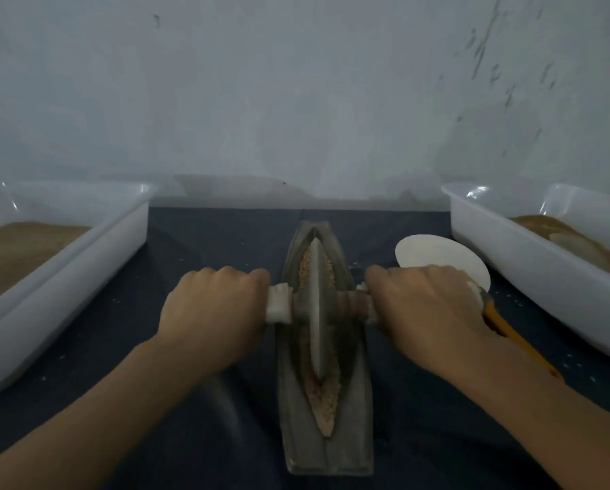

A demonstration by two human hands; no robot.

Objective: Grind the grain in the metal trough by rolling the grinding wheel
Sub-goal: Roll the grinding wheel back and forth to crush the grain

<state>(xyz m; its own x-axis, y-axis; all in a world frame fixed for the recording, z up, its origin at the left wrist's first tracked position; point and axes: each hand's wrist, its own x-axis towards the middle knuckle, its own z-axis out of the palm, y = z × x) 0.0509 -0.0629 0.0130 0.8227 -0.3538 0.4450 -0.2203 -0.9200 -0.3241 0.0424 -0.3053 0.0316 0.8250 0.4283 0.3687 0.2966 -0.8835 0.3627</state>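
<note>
Left hand (211,309) and right hand (425,309) each wrap curled fingers round an end of the axle, holding the grinding wheel (317,309) upright between them and balanced in the metal trough (356,401). Grain (326,401) lies along the groove, under and beyond the fingers. No legible markings.

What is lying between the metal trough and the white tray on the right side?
In the head view, a white disc lies on the dark cloth there, partly behind the right hand.
</note>
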